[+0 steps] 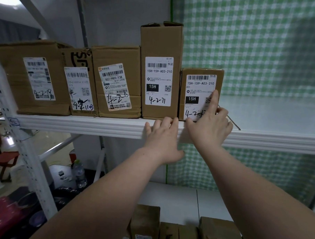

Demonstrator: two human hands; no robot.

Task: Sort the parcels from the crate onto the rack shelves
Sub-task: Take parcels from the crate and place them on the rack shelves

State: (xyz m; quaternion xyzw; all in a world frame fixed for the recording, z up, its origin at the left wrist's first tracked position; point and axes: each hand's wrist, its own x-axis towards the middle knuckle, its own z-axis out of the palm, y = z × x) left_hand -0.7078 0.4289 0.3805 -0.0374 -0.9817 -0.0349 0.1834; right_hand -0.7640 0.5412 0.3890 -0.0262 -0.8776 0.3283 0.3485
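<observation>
A small cardboard parcel (198,77) with a white label stands at the right end of a row on the white rack shelf (84,125). My right hand (210,124) touches its front, fingers straight against the label. My left hand (162,137) rests flat on the shelf edge just left of it, below a tall parcel (161,45). Three more labelled parcels (118,81) stand further left in the row.
The shelf stretches bare to the right of the small parcel, backed by a green checked curtain (249,43). Several parcels (145,223) stand on the lower shelf. A white rack post (18,143) rises at the left; a water bottle (79,173) and clutter lie beyond it.
</observation>
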